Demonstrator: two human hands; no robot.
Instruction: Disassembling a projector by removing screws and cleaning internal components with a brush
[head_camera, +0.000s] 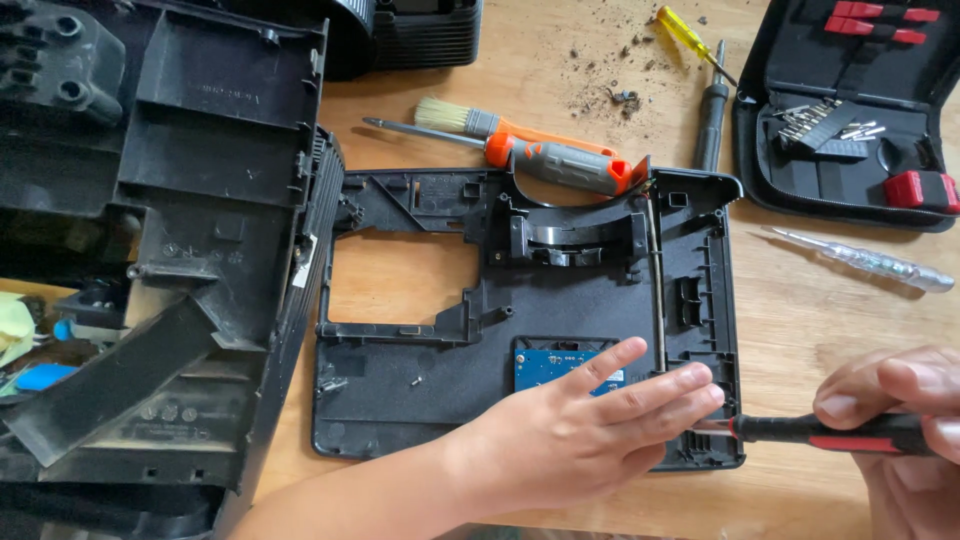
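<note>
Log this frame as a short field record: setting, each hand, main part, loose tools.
setting: wooden table, head view
left hand: flat on the black plastic panel, fingers beside a blue circuit board
right hand: grip closed on a black-and-red screwdriver, tip at the panel's right edge
loose tools: orange-and-grey screwdriver, brush, clear screwdriver, yellow screwdriver
other: open bit case, large black housing

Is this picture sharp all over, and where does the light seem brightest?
Head view: the black plastic panel and orange screwdriver look sharp; the right hand at the edge looks slightly soft. Light is even and bright on the wooden table, shadows soft, no strong glare.
</note>
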